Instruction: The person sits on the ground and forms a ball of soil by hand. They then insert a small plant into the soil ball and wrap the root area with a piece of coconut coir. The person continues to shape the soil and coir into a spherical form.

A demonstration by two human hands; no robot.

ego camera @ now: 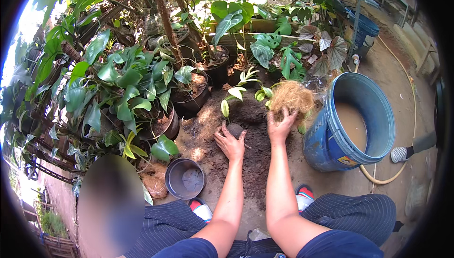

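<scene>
My left hand (230, 145) cups a dark ball of soil (234, 130) low over the ground, fingers and thumb spread around its sides. A seedling with pale green leaves (236, 93) rises just beyond the ball; whether it is rooted in it I cannot tell. In my right hand (281, 125) is a clump of brown coconut fibre (292, 96), with some green leaves showing at its edges. Both hands are dirty with soil. Beneath and between them spreads a heap of dark, moist soil (255, 158).
A blue bucket (319, 141) of muddy water stands right of the soil. To the left are an empty black plastic pot (184, 193), loose fibre (155, 183) and potted plants (189, 98). A yellow hose (385, 180) curves behind the bucket. A person's foot (400, 154) is at far right.
</scene>
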